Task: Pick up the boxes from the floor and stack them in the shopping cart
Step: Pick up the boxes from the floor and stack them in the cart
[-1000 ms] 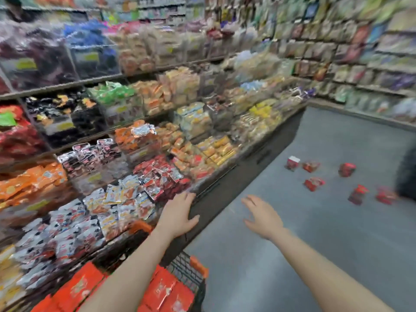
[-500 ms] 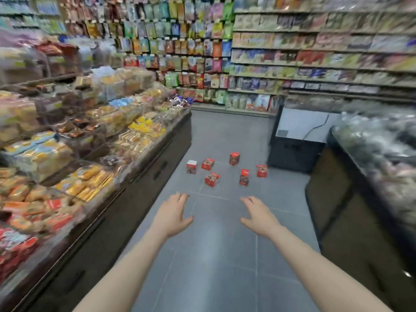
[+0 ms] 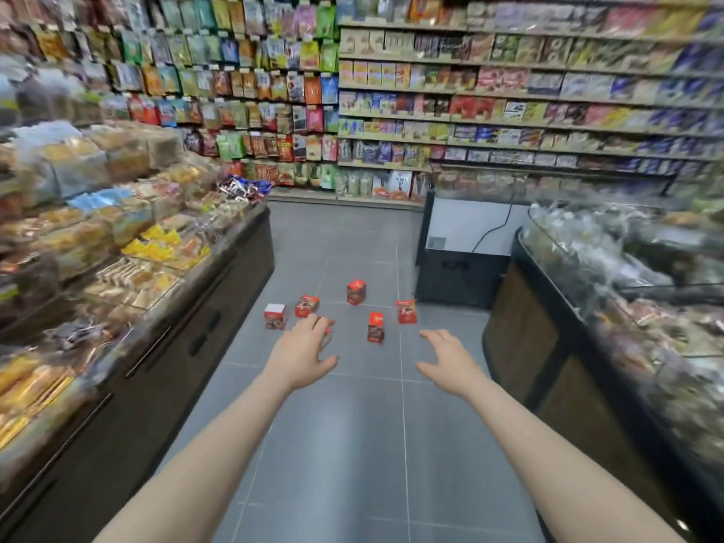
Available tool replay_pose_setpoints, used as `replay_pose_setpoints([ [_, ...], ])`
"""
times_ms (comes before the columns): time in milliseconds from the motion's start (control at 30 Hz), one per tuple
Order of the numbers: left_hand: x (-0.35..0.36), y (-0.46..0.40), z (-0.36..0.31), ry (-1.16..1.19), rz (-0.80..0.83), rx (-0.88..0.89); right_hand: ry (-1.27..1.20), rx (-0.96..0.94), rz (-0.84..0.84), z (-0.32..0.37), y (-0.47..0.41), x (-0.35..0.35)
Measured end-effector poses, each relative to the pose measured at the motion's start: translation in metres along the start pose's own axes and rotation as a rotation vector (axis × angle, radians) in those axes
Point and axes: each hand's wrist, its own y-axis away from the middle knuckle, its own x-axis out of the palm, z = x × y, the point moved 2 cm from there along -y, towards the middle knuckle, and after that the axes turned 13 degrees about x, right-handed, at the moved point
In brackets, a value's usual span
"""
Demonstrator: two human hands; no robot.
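Head view: my left hand (image 3: 303,356) and right hand (image 3: 450,364) reach forward at mid-frame, fingers loose, holding nothing. The red boxes (image 3: 356,292) lie scattered on the grey floor (image 3: 352,444) at centre frame, none lifted; a sixth is partly hidden behind my left hand. No cart is in view. Snack counters (image 3: 164,346) flank the aisle; a black cabinet (image 3: 458,276) stands right of the boxes.
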Motion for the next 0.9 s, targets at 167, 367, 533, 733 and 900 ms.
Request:
replay_pose_setpoints([
  [167,-0.027,-0.107,0.062,-0.044,-0.058,0.073,-0.047,0.002,-0.090,0.040,-0.094,-0.033],
  [367,-0.078,-0.243,0.116,-0.132,-0.152,0.190,-0.116,0.008,-0.243,0.078,-0.204,-0.092],
  [533,-0.109,-0.336,0.137,-0.130,-0.234,0.243,-0.150,-0.010,-0.323,0.097,-0.284,-0.144],
  [733,-0.115,-0.433,0.151,-0.128,-0.333,0.304,-0.151,-0.065,-0.415,0.101,-0.377,-0.190],
  [900,-0.068,-0.510,0.168,-0.187,-0.250,0.323,-0.124,-0.098,-0.408,0.078,-0.460,-0.206],
])
